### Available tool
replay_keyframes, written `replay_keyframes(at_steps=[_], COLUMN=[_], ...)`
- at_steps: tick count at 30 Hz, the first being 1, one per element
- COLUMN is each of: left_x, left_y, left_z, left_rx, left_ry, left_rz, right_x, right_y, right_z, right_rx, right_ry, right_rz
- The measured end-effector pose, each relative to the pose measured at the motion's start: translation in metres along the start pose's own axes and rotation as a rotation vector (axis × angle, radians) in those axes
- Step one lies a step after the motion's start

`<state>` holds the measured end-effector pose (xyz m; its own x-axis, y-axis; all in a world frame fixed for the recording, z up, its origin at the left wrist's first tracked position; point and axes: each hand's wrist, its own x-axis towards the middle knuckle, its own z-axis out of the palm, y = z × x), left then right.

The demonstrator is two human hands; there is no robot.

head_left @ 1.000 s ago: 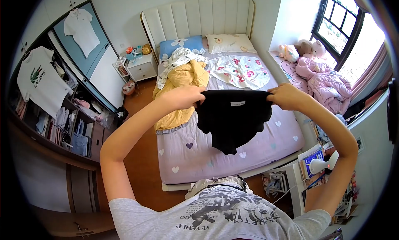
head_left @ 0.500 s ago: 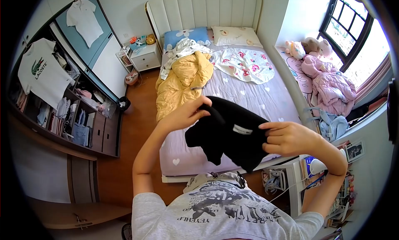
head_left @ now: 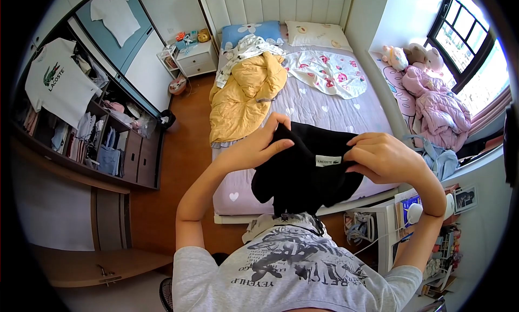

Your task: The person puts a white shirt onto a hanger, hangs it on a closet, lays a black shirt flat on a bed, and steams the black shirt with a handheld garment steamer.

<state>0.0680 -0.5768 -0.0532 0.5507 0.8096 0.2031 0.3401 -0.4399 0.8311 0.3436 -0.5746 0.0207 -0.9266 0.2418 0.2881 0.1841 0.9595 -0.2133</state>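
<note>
The fingers of both hands were pinched on black cloth: the left hand gripped one side of the upper edge of a black garment, thumb laid along the fabric, and the right hand gripped the other side, just beside a white label reading LACOSTE. The garment hung between them in loose folds, in front of the person's grey printed T-shirt and above the near end of a bed.

The bed wore a pale lilac sheet with hearts. On it lay a rumpled yellow quilt and, to its right, a white cloth with red prints; a blue pillow and a cream pillow rested by the headboard.

Farther out, a white nightstand stood left of the bed — beyond it, an open wardrobe with a white LACOSTE shirt hanging at its front. On the right, soft toys and a pink quilted bundle sat by the window.
</note>
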Motion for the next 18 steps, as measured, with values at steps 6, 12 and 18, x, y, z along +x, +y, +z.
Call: replay_keyframes(at_steps=[6, 12, 18], left_x=[0.009, 0.014, 0.018], left_y=[-0.001, 0.003, -0.03], left_z=[-0.012, -0.024, -0.015], left_rx=[-0.302, 0.019, -0.147], left_ry=[-0.014, -0.314, -0.34], left_rz=[0.022, -0.138, -0.212], right_x=[-0.001, 0.002, 0.001], right_y=[0.011, 0.017, 0.014], right_z=[-0.015, -0.004, 0.0], right_rx=[0.152, 0.02, -0.035], right_ry=[-0.044, -0.249, -0.38], right_rz=[0.266, 0.227, 0.24])
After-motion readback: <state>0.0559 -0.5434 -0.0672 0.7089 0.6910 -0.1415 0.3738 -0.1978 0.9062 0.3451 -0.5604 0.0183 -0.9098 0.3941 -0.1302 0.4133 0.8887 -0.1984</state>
